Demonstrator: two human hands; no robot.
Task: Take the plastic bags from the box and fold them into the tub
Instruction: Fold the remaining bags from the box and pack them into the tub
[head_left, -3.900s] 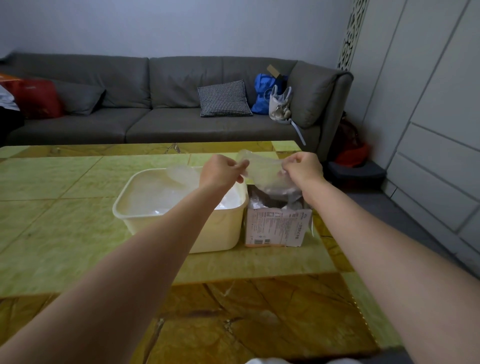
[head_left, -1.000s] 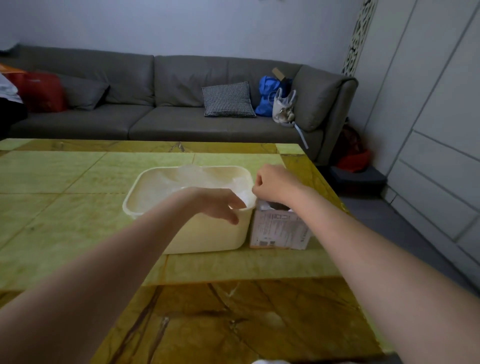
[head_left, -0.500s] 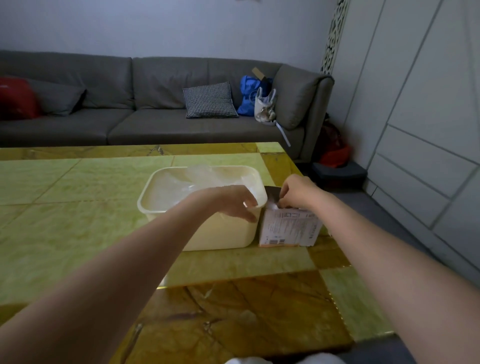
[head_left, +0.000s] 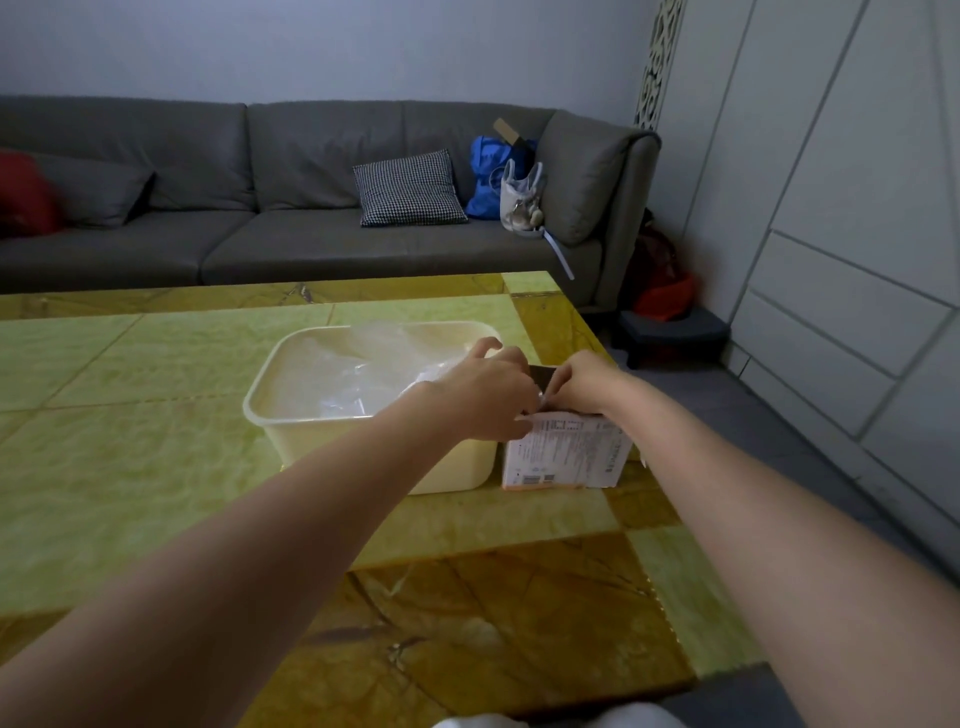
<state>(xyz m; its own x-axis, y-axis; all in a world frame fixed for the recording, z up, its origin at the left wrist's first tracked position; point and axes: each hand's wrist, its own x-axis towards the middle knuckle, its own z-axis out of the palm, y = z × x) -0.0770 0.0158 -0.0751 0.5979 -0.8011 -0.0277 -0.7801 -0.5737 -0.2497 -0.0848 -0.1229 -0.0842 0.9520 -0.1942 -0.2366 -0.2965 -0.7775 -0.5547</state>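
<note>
Directly under both hands (head_left: 540, 387), box (head_left: 566, 457).

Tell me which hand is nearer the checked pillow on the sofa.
Left. The left hand sits over the tub's right end, more directly below the checked pillow; the right hand is over the box, further right.

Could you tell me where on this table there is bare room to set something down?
The table is bare left of the tub out to the picture's left edge, behind the tub toward the sofa, and along the near edge between the two forearms. It is crowded at the right: the box touches the tub, with the left hand and right hand meeting over it.
</note>
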